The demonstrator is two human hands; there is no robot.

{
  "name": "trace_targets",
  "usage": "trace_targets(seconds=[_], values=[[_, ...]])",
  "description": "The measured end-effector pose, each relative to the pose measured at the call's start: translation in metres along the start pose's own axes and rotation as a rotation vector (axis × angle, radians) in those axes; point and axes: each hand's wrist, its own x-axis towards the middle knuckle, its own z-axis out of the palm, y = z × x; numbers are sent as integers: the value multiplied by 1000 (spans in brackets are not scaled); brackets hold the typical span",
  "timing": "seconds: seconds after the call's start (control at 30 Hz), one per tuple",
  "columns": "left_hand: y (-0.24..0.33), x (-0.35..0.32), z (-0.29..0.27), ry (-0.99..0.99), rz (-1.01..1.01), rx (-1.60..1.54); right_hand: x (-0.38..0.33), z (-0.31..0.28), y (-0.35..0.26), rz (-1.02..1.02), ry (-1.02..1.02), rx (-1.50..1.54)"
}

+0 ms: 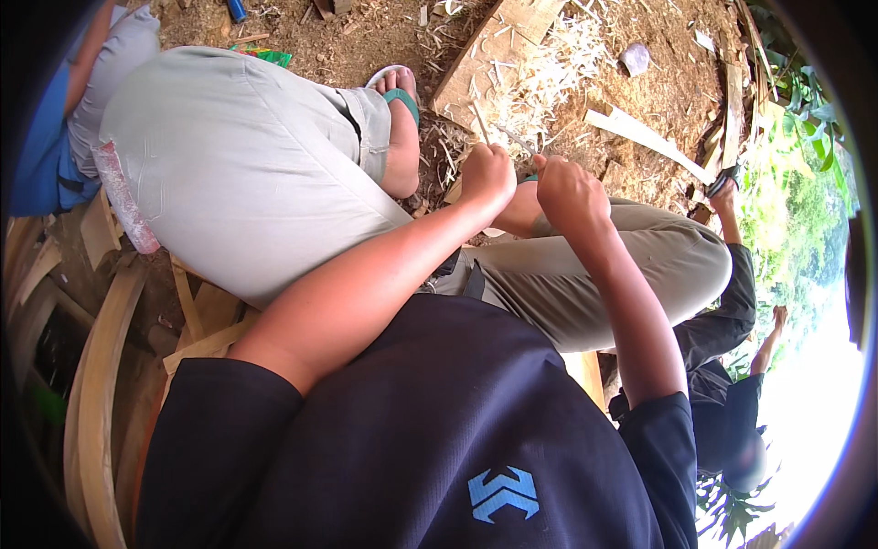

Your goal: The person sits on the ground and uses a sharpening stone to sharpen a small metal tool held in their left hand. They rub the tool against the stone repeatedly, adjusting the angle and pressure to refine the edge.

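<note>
Left hand (pixel 487 174) fingers clamp a thin stick (pixel 479 119); right hand (pixel 569 188) is fisted at 3 o'clock, contents hidden. Shavings (pixel 540 73) lie at 12 o'clock.

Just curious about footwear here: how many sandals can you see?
1: a teal-strapped sandal with a white sole on the foot resting on the shaving-strewn dirt ground, beyond the hands. Another may be hidden under the legs.

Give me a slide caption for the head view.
Both hands, left hand and right hand, whittle a thin stick above wood shavings.
</note>
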Motion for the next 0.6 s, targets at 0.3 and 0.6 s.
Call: trace_targets(seconds=[0.3, 0.6], values=[[0, 3, 0, -30, -52, 85, -3, -13, -2, -36, -95, 15], [5, -4, -4, -21, -54, 86, 7, 10, -13, 43, -66, -33]])
